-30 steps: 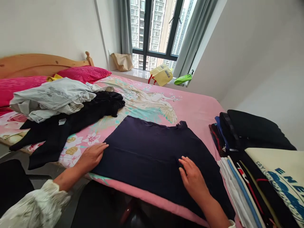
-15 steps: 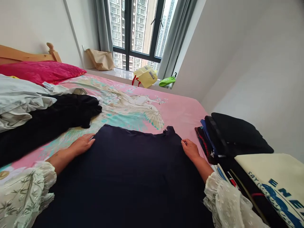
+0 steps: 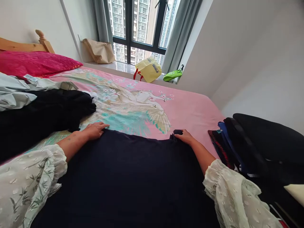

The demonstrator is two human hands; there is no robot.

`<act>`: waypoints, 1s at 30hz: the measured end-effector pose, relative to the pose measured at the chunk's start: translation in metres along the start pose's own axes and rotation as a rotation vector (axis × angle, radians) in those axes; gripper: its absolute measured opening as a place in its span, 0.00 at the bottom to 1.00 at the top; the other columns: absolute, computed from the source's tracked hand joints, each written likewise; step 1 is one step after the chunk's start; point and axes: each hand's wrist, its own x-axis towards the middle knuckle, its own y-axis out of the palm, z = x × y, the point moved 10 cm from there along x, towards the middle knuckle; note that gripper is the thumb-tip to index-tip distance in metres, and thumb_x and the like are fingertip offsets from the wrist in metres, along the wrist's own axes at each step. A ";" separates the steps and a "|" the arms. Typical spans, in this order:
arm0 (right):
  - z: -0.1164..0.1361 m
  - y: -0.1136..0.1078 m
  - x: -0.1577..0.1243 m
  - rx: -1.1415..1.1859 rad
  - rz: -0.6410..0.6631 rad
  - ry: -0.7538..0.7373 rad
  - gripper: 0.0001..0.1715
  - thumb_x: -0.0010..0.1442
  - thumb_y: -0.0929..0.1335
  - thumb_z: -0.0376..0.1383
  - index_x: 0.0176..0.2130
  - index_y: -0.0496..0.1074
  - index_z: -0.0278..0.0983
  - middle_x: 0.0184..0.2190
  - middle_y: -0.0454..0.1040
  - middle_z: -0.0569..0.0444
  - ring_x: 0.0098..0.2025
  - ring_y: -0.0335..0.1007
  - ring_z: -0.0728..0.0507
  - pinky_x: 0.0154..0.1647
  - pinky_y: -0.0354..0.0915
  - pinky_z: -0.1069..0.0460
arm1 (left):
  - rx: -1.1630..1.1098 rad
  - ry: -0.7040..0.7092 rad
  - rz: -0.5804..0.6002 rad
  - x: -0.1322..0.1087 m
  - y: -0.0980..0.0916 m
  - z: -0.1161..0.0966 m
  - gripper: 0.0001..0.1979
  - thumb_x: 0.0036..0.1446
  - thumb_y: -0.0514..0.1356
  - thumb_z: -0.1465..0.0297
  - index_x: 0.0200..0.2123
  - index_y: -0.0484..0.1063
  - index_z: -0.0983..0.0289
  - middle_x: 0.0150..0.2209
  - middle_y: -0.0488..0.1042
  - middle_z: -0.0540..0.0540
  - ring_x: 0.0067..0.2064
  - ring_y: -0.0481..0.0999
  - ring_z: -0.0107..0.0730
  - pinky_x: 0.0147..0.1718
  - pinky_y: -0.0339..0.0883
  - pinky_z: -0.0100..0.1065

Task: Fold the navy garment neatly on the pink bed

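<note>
A dark navy garment [image 3: 133, 177] lies spread flat on the pink patterned bed [image 3: 190, 107] right in front of me. My left hand [image 3: 94, 130] rests on its far left corner, fingers curled down onto the cloth edge. At the far right corner, my right hand [image 3: 184, 136] pinches a small bunched bit of the same garment. Both arms wear white floral sleeves.
A heap of black and pale grey clothes [image 3: 35, 104] lies at the left, by a magenta pillow [image 3: 35, 61]. Folded dark clothes [image 3: 251, 142] are stacked at the right. A brown paper bag [image 3: 99, 50], a yellow bag [image 3: 148, 68] and a green item [image 3: 173, 75] sit on the windowsill.
Both hands slid from the garment's near part to its far edge and took hold of the two far corners. The camera has leaned forward over the bed.
</note>
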 end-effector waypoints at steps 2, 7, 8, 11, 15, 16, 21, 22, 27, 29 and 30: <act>-0.002 0.009 0.001 0.122 0.093 0.029 0.24 0.38 0.75 0.40 0.37 0.74 0.34 0.26 0.76 0.53 0.30 0.72 0.43 0.32 0.67 0.52 | 0.035 0.007 0.007 0.003 -0.007 0.000 0.22 0.49 0.52 0.68 0.49 0.71 0.55 0.48 0.74 0.54 0.51 0.70 0.43 0.49 0.60 0.40; -0.002 -0.012 -0.012 0.328 0.025 -0.030 0.20 0.47 0.70 0.41 0.40 0.72 0.35 0.25 0.75 0.56 0.28 0.72 0.46 0.29 0.67 0.54 | -0.040 -0.089 -0.037 -0.007 -0.037 0.020 0.15 0.48 0.54 0.67 0.37 0.76 0.59 0.38 0.78 0.52 0.43 0.74 0.38 0.40 0.62 0.33; -0.003 -0.019 -0.017 0.402 0.000 -0.046 0.20 0.46 0.69 0.41 0.40 0.72 0.35 0.26 0.75 0.56 0.28 0.71 0.47 0.29 0.66 0.54 | -0.087 -0.098 -0.024 -0.012 -0.040 0.023 0.15 0.49 0.53 0.67 0.38 0.76 0.60 0.35 0.78 0.50 0.39 0.74 0.36 0.38 0.62 0.31; -0.002 -0.040 -0.045 0.616 -0.050 -0.102 0.21 0.43 0.71 0.41 0.38 0.71 0.35 0.25 0.73 0.57 0.28 0.69 0.47 0.29 0.66 0.54 | -0.163 -0.011 -0.036 -0.033 -0.053 0.014 0.16 0.50 0.52 0.69 0.39 0.75 0.63 0.31 0.77 0.49 0.35 0.72 0.30 0.36 0.61 0.28; 0.008 -0.077 -0.112 0.561 -0.171 -0.252 0.18 0.44 0.72 0.43 0.35 0.69 0.37 0.28 0.71 0.58 0.30 0.67 0.48 0.32 0.64 0.54 | -0.051 0.170 -0.223 -0.079 -0.081 -0.006 0.14 0.49 0.52 0.70 0.35 0.76 0.61 0.34 0.76 0.53 0.39 0.72 0.34 0.42 0.61 0.33; 0.009 -0.087 -0.133 0.484 -0.212 -0.281 0.17 0.44 0.72 0.43 0.33 0.69 0.37 0.27 0.70 0.59 0.30 0.66 0.48 0.32 0.63 0.55 | -0.035 0.200 -0.254 -0.094 -0.086 -0.010 0.13 0.49 0.52 0.70 0.34 0.76 0.61 0.35 0.76 0.53 0.39 0.72 0.35 0.44 0.61 0.34; -0.012 -0.101 -0.235 0.200 -0.278 -0.285 0.18 0.44 0.72 0.46 0.33 0.70 0.39 0.26 0.69 0.58 0.28 0.65 0.48 0.30 0.62 0.55 | -0.064 0.269 -0.312 -0.177 -0.088 -0.016 0.12 0.51 0.52 0.72 0.33 0.76 0.59 0.36 0.76 0.53 0.42 0.71 0.34 0.49 0.58 0.37; -0.019 -0.096 -0.251 0.193 -0.257 -0.287 0.17 0.45 0.71 0.46 0.33 0.70 0.39 0.28 0.70 0.57 0.29 0.66 0.47 0.30 0.63 0.55 | -0.069 0.276 -0.307 -0.192 -0.083 -0.016 0.12 0.51 0.52 0.72 0.32 0.76 0.59 0.36 0.76 0.52 0.42 0.71 0.34 0.50 0.58 0.37; -0.045 -0.047 -0.301 0.136 -0.093 -0.286 0.18 0.49 0.69 0.47 0.37 0.72 0.40 0.34 0.74 0.55 0.35 0.71 0.45 0.35 0.66 0.55 | -0.098 0.306 -0.238 -0.241 -0.037 -0.022 0.14 0.51 0.51 0.75 0.33 0.76 0.58 0.36 0.76 0.52 0.42 0.71 0.34 0.48 0.59 0.37; -0.049 -0.036 -0.309 0.085 -0.063 -0.283 0.18 0.50 0.69 0.47 0.38 0.72 0.40 0.34 0.75 0.55 0.35 0.71 0.45 0.35 0.66 0.55 | -0.115 0.306 -0.228 -0.247 -0.027 -0.023 0.14 0.51 0.51 0.75 0.34 0.76 0.58 0.36 0.76 0.53 0.42 0.72 0.34 0.47 0.60 0.37; -0.049 -0.034 -0.312 0.065 -0.066 -0.281 0.18 0.50 0.69 0.47 0.38 0.72 0.40 0.34 0.75 0.55 0.35 0.71 0.45 0.35 0.66 0.55 | -0.121 0.303 -0.230 -0.249 -0.025 -0.023 0.15 0.52 0.51 0.75 0.34 0.76 0.58 0.36 0.76 0.53 0.42 0.72 0.34 0.47 0.61 0.37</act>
